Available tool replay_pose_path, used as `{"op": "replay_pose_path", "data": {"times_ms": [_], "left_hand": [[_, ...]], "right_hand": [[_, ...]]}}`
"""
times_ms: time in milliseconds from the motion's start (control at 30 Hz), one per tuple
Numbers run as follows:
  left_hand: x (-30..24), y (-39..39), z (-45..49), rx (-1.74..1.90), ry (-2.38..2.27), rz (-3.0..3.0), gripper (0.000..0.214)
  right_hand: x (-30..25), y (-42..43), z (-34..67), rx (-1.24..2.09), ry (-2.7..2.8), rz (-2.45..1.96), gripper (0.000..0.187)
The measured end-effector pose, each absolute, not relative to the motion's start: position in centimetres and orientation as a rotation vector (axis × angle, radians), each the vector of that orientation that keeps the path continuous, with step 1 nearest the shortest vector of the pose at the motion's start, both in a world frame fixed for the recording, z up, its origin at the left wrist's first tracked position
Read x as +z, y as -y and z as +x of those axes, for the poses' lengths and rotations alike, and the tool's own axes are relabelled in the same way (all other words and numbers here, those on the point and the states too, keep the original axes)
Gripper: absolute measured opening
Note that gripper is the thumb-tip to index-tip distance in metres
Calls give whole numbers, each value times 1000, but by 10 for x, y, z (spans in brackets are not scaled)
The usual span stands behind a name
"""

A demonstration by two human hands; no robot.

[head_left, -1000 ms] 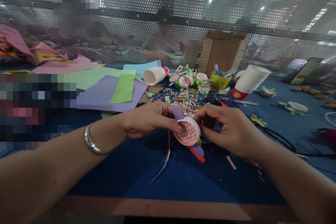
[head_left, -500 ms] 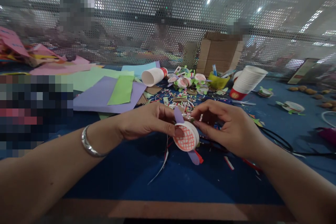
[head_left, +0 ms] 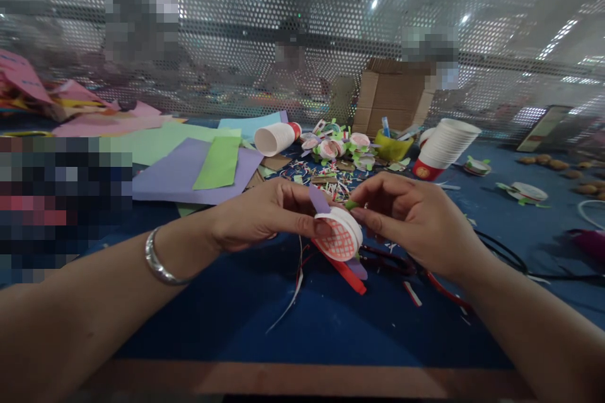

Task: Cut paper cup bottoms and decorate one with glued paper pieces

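Note:
Both my hands hold a small round paper-cup base (head_left: 341, 237) with a red grid drawn on its face, just above the blue table (head_left: 302, 321). My left hand (head_left: 265, 214) pinches its left edge with thumb and fingers. My right hand (head_left: 411, 217) is closed on its right rim, pinching a small green paper bit (head_left: 350, 204) at the top. Purple paper petals (head_left: 319, 199) stick out above and below the disc, and a red paper strip (head_left: 347, 271) hangs beneath it. A silver bangle (head_left: 158, 260) is on my left wrist.
Coloured paper sheets (head_left: 189, 167) lie at left. A tipped cup (head_left: 274, 138), finished paper flowers (head_left: 340, 145), a yellow bowl (head_left: 394, 146), stacked cups (head_left: 444, 145) and a cardboard box (head_left: 397, 97) stand behind. Paper scraps litter the middle. A black cable (head_left: 510, 258) runs at right. Perforated screen beyond.
The disc has turned slightly between my hands and risen a little. My right hand's fingers have shifted up to the top rim, where a green bit now shows.

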State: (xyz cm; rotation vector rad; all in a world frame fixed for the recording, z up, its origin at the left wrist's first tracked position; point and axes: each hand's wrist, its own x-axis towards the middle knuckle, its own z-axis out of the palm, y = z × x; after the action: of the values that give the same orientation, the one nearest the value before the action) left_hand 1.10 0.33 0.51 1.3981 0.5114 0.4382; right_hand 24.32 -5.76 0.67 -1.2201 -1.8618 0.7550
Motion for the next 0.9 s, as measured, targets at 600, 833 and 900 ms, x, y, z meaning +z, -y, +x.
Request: {"op": "replay_pose_path", "data": {"times_ms": [600, 833, 900], "left_hand": [[11, -4, 10, 406, -630, 1147, 35], [9, -1, 14, 373, -632, 1158, 46], [7, -1, 14, 364, -612, 1158, 44]], "right_hand": [[17, 68, 251, 984, 2004, -1136, 11], [13, 69, 244, 1074, 2015, -1068, 31], [13, 69, 243, 1070, 2028, -1062, 32]]}}
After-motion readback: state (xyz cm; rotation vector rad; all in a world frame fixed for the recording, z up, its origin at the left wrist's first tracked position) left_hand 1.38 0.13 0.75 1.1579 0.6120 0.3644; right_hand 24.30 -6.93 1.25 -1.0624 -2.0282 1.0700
